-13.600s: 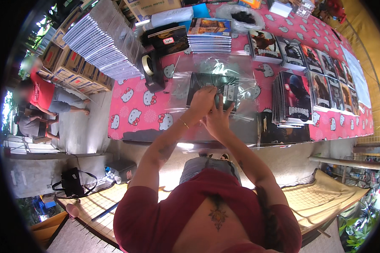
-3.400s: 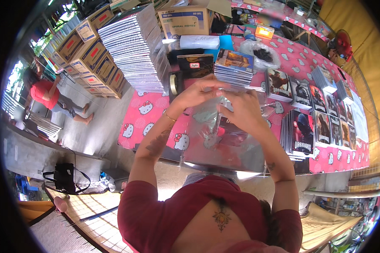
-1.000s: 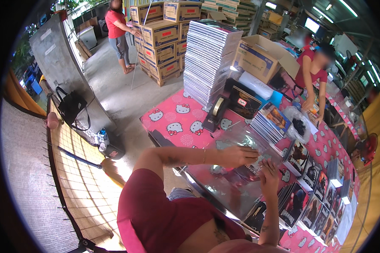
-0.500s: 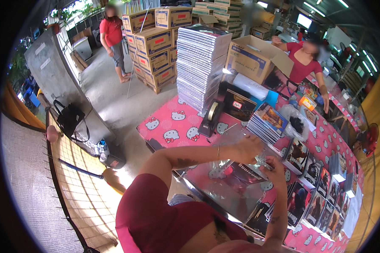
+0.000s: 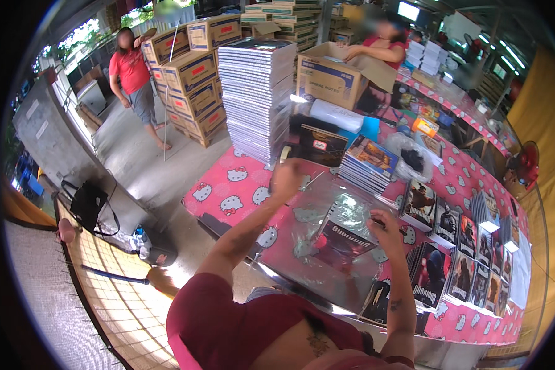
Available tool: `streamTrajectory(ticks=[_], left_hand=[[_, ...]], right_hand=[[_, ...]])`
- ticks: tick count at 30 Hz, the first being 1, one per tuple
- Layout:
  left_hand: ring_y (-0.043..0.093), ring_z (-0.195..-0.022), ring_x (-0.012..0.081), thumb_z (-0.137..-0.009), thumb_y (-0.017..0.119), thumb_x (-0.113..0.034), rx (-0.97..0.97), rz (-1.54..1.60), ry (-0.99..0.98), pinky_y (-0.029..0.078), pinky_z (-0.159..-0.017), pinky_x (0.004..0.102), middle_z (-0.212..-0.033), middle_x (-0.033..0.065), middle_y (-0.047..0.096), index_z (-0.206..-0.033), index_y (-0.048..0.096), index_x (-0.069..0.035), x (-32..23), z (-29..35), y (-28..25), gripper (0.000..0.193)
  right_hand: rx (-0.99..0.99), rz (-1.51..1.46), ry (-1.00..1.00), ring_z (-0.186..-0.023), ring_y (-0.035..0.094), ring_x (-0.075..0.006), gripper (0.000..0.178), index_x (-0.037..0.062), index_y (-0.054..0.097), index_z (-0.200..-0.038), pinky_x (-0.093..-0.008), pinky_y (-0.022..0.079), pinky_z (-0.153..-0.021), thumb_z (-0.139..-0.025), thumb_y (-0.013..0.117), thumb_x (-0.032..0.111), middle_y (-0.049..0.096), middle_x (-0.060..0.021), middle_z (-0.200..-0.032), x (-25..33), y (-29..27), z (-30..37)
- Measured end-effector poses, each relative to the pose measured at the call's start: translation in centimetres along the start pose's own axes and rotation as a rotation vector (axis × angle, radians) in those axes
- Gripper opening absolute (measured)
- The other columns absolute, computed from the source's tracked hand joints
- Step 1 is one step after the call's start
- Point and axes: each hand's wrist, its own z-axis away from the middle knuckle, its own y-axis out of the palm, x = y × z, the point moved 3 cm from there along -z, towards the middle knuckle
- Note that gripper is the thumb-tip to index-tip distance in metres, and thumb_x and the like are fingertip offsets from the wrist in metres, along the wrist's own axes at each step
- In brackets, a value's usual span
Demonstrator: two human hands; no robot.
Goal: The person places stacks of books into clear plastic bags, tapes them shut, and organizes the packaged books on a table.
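A dark-covered notebook (image 5: pixel 346 239) lies inside a clear plastic wrapper (image 5: pixel 345 211) on a clear sheet at the table's near edge. At the wrapper's right edge is my right hand (image 5: pixel 383 230), its fingers bent and closed on the film. My left hand (image 5: pixel 288 177) reaches away to the left and is at the dark tape dispenser (image 5: pixel 282 159). Motion blurs its fingers, and the hand covers much of the dispenser.
A tall notebook stack (image 5: pixel 253 102) stands behind the dispenser. Notebook piles (image 5: pixel 428 271) line the right side of the pink patterned table (image 5: pixel 231 203). An open carton (image 5: pixel 327 77) stands at the back. One person (image 5: pixel 132 74) stands by stacked boxes; another (image 5: pixel 383 52) reaches into the carton.
My left hand has left the wrapper and moved left to the tape dispenser. My right hand stays at the wrapper. The person behind the carton now has hands at its opening; the view has shifted.
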Motion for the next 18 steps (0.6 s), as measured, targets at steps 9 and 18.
streamTrajectory(ticks=[9,18], left_hand=[[0.060,-0.062,0.0128,-0.084,0.074,-0.026,0.009,0.609,-0.484,0.047,-0.056,0.0273,-0.077,0.0020,0.068,-0.093,0.070,-0.002,14.3,1.6,-2.0,0.026],[0.068,-0.063,0.0325,-0.085,0.064,-0.016,0.099,-0.508,-0.176,0.049,-0.053,0.0439,-0.073,0.0145,0.070,-0.087,0.069,-0.006,15.8,4.1,-4.6,0.011]], right_hand=[[0.030,0.011,-0.123,-0.089,0.062,-0.0106,0.027,0.0012,0.061,-0.111,-0.0255,0.049,-0.083,-0.087,0.070,0.009,0.066,-0.0048,-0.095,-0.7,0.7,-1.1],[0.041,-0.029,-0.048,-0.090,0.062,-0.0105,0.030,0.0023,0.061,-0.113,-0.0265,0.049,-0.081,-0.088,0.070,0.014,0.067,-0.0062,-0.097,-1.9,0.8,-1.3]])
